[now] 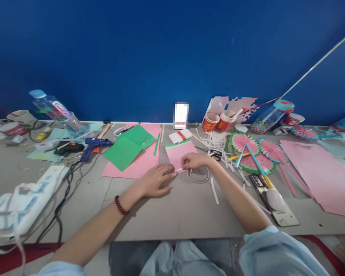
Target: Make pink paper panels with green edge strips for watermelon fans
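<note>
Lining a pink sheet's [181,155] near edge with a narrow white strip [178,169], it seems.
The smooth, green-edged sheet lies on the counter [178,214]; the left hand [158,180] rests flat, fingers apart, while the right hand's [194,161] fingers curl together, pinching or not I cannot tell; even pressing seems called for.

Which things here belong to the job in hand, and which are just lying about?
In use, judging by the hands:
pink sheet with green far edge
white strip at its near edge, by left hand and right hand
white ring beside right hand

Probably just lying about:
glue gun
power strip
tilted bottle
red paper cups
</note>
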Motion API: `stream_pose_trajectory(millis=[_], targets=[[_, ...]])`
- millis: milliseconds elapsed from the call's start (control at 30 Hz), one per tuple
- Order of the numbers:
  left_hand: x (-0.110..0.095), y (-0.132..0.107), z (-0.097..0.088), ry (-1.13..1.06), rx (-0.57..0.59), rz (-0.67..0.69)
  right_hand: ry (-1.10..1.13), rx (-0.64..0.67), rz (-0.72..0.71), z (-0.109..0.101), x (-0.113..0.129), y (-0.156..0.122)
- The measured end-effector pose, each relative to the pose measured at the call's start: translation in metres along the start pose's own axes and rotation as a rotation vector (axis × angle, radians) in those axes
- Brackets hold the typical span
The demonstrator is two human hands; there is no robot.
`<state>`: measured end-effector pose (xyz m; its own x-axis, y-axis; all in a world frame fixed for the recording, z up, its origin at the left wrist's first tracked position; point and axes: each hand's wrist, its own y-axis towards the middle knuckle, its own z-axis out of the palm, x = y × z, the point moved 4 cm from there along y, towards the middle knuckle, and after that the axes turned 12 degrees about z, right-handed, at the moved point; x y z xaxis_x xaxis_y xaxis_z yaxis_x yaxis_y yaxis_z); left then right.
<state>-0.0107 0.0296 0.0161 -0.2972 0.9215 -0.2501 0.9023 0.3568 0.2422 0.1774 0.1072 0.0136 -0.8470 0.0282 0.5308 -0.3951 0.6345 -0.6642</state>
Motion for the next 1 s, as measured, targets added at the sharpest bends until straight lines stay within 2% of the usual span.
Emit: stream_pose_trajectory(millis=[233,433,1000], targets=[[-0.001,0.002,0.000,0.017,0.022,0.011,-0.012,-0.053,0.053,-0.001,0.000,-0.001],[-0.001,0.002,0.000,0.016,0.035,0.011,-0.051,-0.092,0.042,-0.002,0.006,-0.006],[-0.010,0.005,0.001,0.016,0.049,0.029,-0.107,-0.127,0.098,-0.001,0.011,-0.009]])
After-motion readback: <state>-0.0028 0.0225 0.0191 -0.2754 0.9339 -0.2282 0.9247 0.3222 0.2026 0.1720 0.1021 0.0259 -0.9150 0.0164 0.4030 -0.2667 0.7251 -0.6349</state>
